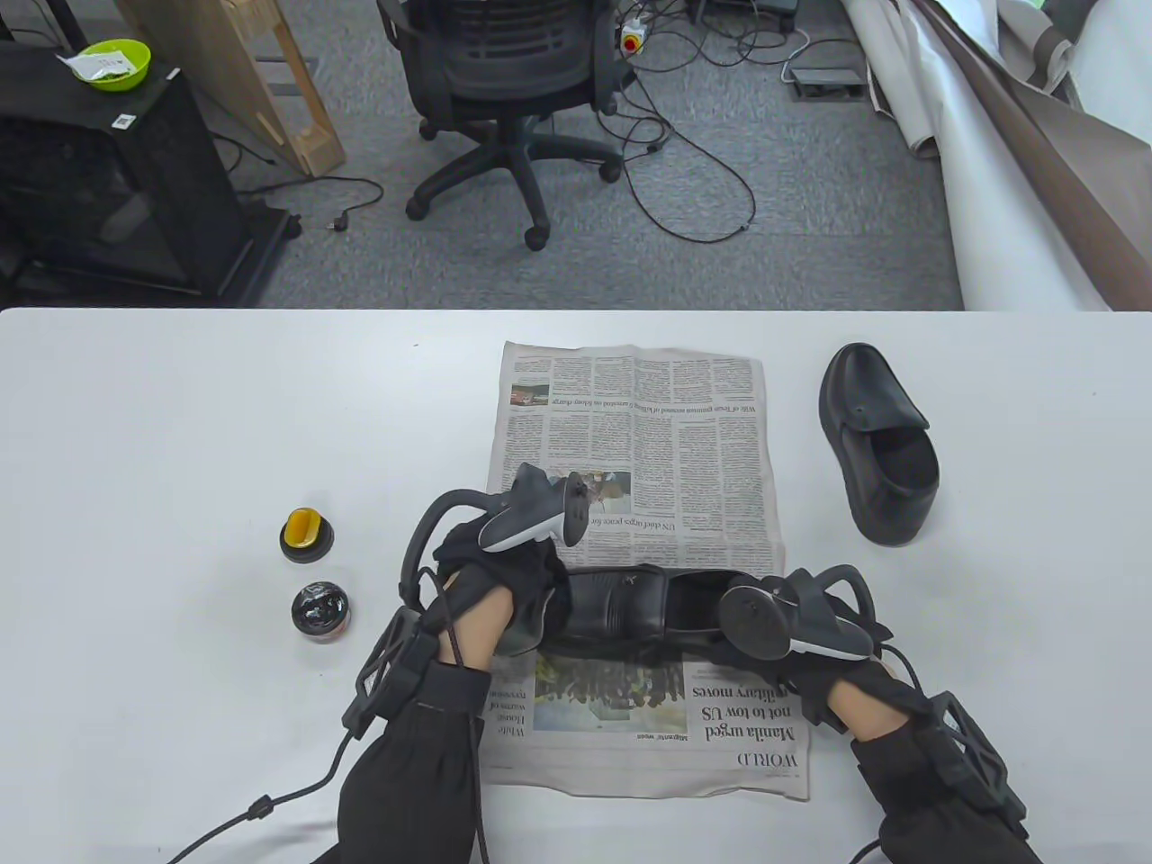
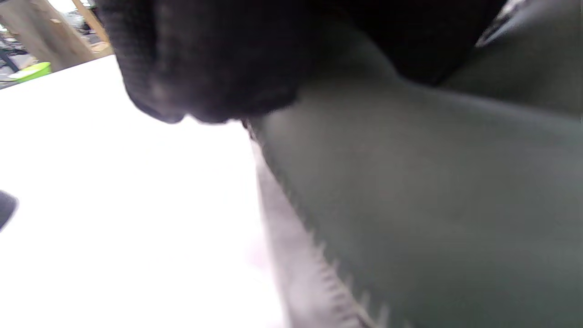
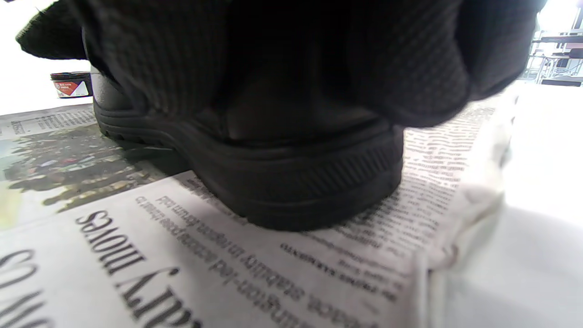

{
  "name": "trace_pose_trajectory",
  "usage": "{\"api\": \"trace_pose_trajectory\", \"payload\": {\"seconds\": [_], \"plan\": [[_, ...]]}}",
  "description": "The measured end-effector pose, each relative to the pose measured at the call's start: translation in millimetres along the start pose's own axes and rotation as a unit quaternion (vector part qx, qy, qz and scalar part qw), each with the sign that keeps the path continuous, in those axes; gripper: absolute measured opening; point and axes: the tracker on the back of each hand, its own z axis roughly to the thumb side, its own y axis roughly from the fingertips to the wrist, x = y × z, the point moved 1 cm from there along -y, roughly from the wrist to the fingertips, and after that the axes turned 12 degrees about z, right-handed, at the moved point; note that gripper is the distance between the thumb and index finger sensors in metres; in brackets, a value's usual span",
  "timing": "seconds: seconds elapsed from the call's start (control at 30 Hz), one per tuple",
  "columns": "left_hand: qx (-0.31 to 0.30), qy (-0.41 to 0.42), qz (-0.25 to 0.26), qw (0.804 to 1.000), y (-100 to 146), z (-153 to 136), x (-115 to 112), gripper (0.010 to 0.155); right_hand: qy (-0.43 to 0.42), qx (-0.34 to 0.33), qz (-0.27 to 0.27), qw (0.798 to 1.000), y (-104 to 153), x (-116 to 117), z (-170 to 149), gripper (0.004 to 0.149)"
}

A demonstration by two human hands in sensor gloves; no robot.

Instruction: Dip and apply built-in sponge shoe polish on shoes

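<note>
Shoe [image 1: 630, 612]: lying crosswise on the newspaper [image 1: 630, 432], sole down; we're holding it at both ends.
Left hand [image 1: 504, 585]: we're gripping the toe end.
Right hand [image 1: 792, 630]: we're gripping the heel, fingers wrapping it.
Polish tin [image 1: 320, 611]: sitting open left of the paper, its lid [image 1: 306, 534] just behind.
Second shoe [image 1: 878, 441]: sitting off-paper, far right.

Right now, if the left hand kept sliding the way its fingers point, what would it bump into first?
The left hand points rightward and already grips the toe of the shoe on the newspaper, so it meets that shoe at once.
</note>
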Motion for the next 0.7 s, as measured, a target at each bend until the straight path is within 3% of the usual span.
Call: {"api": "trace_pose_trajectory", "payload": {"seconds": [0.1, 0.17, 0.23, 0.33, 0.37, 0.5, 0.7], "plan": [[0.02, -0.045, 0.024, 0.998, 5, -2, 6, 0.052, 0.0, 0.0, 0.0, 1.0, 0, 0, 0, 0.039], [-0.002, -0.073, 0.088, 0.993, 9, 7, 18, 0.053, -0.002, -0.002, 0.001, 1.0, 0, 0, -1, 0.039], [-0.049, 0.019, 0.127, 0.99, 13, 22, 24, 0.053, -0.001, -0.001, 0.0, 1.0, 0, 0, 0, 0.039], [-0.154, 0.188, 0.105, 0.964, 14, 52, 30, 0.054, -0.002, -0.002, 0.0, 1.0, 0, 0, 0, 0.038], [-0.166, 0.205, 0.105, 0.959, 13, 61, 32, 0.054, -0.002, -0.002, 0.001, 1.0, 0, 0, -1, 0.039], [-0.159, 0.139, 0.082, 0.974, 3, 88, 27, 0.054, 0.0, 0.0, -0.001, 1.0, 0, 0, 0, 0.038], [-0.117, 0.099, 0.074, 0.985, -1, 76, 20, 0.052, 0.002, 0.0, 0.0, 1.0, 0, 0, 0, 0.038]]}}
